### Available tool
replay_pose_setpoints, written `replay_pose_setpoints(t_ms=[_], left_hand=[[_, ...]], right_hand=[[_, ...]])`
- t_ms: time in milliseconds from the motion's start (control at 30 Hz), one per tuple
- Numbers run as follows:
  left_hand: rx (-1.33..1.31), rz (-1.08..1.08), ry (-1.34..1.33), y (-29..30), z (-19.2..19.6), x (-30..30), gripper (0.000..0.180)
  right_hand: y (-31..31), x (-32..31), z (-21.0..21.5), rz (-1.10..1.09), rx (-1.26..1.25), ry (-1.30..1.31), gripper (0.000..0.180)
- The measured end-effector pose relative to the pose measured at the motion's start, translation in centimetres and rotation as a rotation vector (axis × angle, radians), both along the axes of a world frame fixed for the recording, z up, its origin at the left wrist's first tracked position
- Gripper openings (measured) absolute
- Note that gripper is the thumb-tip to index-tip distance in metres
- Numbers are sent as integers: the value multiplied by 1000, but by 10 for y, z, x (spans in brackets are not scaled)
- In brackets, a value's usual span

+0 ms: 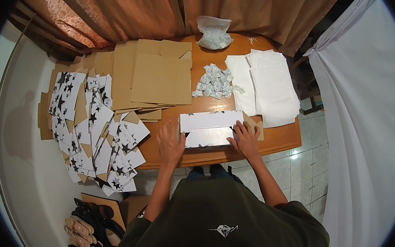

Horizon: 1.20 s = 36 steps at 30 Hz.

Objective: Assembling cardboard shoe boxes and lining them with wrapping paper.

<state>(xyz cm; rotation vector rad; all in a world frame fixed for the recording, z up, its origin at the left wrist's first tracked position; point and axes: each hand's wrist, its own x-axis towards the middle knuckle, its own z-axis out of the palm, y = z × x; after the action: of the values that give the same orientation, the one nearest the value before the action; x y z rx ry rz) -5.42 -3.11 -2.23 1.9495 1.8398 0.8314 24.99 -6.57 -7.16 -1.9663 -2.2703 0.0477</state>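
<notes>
At bench [282, 140] front edge: my left hand [170, 144] and right hand [244, 138] flat, fingers spread, pinning ends of white folded card [209, 128] so creases hold; star-print cutouts [93, 127] piled left within reach

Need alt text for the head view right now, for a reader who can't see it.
Both hands, left hand and right hand, press flat on a white folded cardboard sheet at the wooden table's near edge. Star-printed sheets lie left, brown cardboard behind.
</notes>
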Motion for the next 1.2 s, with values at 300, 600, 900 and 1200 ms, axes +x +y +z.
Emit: replay_pose_setpoints(t_ms=[300,600,900,1200], left_hand=[[-195,-638,301,-14,-8,64,99],[-230,-728,411,6,-42,79,92],[-226,-691,352,4,-47,80,94],[-185,-664,393,0,-58,83,93]], right_hand=[[2,-2,-1,11,-29,43,56],[-7,7,30,-153,191,285,66],[-14,28,12,-300,241,860,68],[-8,9,10,59,47,539,73]])
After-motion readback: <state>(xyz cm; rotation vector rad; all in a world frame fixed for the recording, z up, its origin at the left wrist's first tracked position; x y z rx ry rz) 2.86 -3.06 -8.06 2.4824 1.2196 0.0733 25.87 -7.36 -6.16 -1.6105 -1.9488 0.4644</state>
